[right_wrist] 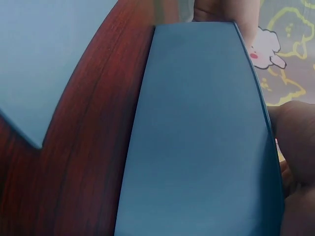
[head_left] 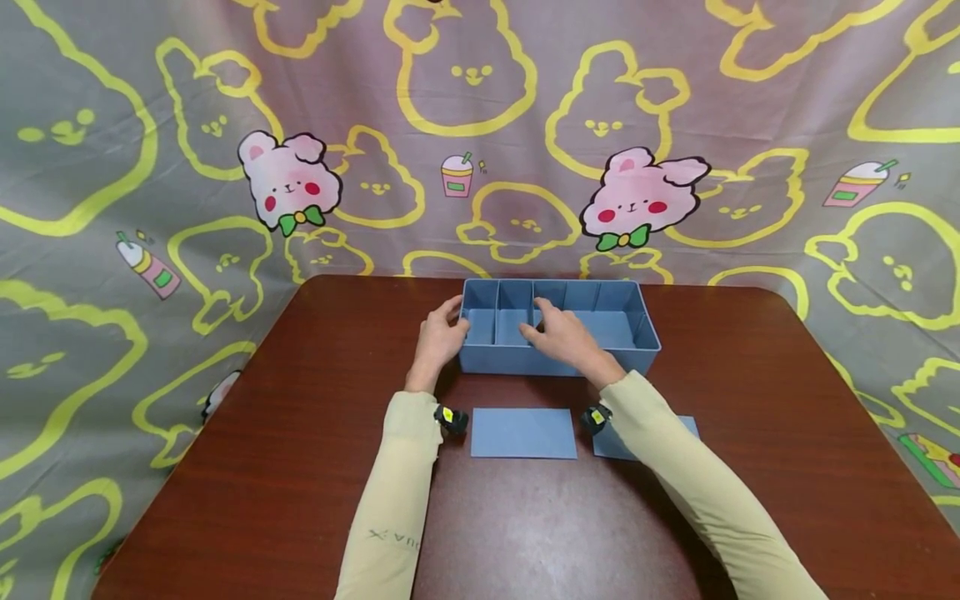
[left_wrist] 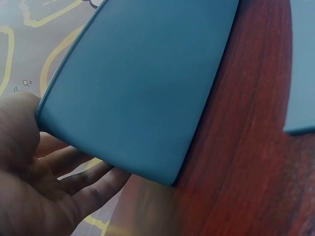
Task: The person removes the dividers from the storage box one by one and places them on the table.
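A long blue box (head_left: pixel 555 362) with inner dividers stands on the table. At its left end, my left hand (head_left: pixel 439 335) grips the wall, with the thumb at the rim and the fingers outside. In the left wrist view those fingers (left_wrist: pixel 98 189) reach along the end of the box. My right hand (head_left: pixel 566 335) reaches over the front wall and pinches a divider (head_left: pixel 533 292), thumb on its left, index finger on its right. The box's front wall (right_wrist: pixel 197 128) hides most of those fingers in the right wrist view. Another divider (head_left: pixel 497 312) stands upright further left.
Two flat blue panels lie in front of the box: one left panel (head_left: pixel 523 433), and one right panel (head_left: pixel 617 443) partly covered by the right sleeve. The brown table (head_left: pixel 315 400) meets a patterned curtain (head_left: pixel 420 208) behind the box.
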`<action>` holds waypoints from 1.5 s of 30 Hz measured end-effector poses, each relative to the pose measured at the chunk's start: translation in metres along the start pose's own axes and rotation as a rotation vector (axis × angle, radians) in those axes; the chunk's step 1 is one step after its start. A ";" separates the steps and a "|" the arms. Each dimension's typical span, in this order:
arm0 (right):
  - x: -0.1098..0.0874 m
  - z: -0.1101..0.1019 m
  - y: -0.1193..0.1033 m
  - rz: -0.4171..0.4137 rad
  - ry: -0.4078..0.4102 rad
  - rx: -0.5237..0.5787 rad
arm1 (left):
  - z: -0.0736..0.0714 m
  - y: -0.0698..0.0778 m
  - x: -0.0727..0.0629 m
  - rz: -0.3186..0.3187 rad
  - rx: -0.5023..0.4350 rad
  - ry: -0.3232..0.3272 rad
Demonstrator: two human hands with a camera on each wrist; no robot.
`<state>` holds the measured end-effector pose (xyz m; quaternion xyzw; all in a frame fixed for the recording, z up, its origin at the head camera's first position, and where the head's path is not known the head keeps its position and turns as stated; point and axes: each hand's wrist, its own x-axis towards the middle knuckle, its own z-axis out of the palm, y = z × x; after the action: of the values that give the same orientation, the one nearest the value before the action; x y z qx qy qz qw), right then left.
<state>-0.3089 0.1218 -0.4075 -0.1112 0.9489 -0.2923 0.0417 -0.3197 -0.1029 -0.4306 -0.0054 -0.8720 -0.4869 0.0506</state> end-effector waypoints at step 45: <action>-0.003 0.002 0.007 -0.055 0.102 0.104 | 0.001 0.002 0.000 -0.026 -0.008 -0.008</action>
<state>-0.3070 0.1266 -0.4130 -0.1196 0.9301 -0.3473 -0.0091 -0.3199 -0.1013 -0.4297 0.0039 -0.8702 -0.4910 0.0405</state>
